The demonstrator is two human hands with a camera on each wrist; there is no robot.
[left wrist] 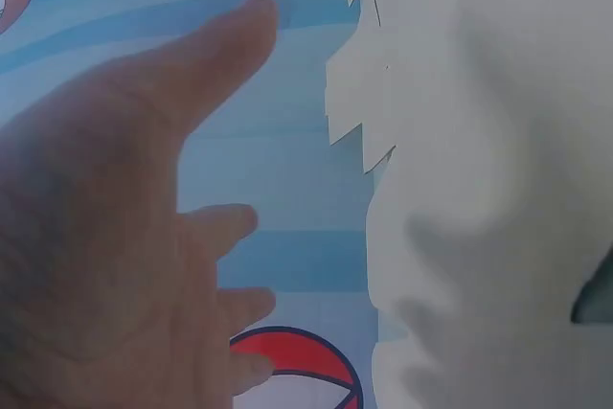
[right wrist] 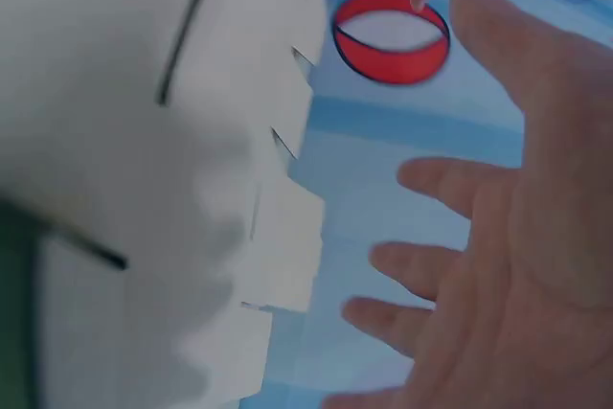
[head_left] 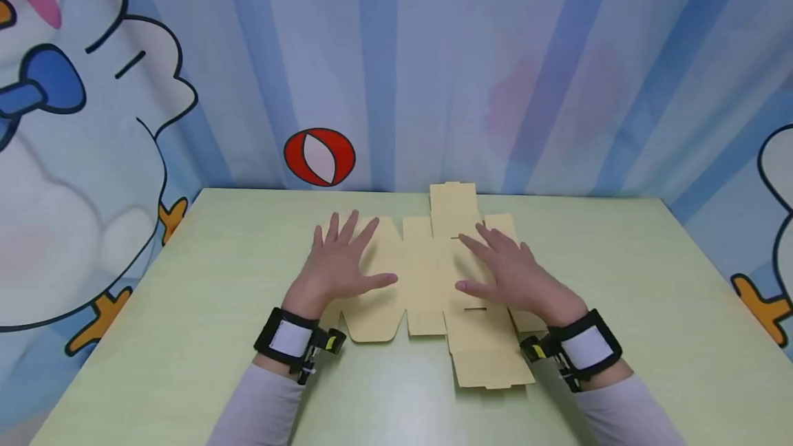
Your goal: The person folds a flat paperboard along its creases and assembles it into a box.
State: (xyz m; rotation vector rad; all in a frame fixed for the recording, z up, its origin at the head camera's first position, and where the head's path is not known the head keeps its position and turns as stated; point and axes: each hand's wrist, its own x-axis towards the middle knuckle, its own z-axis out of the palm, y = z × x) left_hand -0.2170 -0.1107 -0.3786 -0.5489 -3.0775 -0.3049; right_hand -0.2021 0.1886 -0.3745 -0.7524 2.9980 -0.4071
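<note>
A flat unfolded cardboard box blank lies on the table, with several flaps and thin slits. Above its left part my left hand hovers, palm down, fingers spread and thumb pointing inward. My right hand is held over the right part in much the same way, fingers spread. Both wrist views show a gap between hand and cardboard, with shadows of fingers falling on it. In the right wrist view the dark slits of the cardboard are visible. Neither hand holds anything.
The pale green table ends at a blue striped curtain with cartoon prints, including a red and white ball. The blank's top flap reaches the table's back edge. Each wrist wears a black strap with a small camera.
</note>
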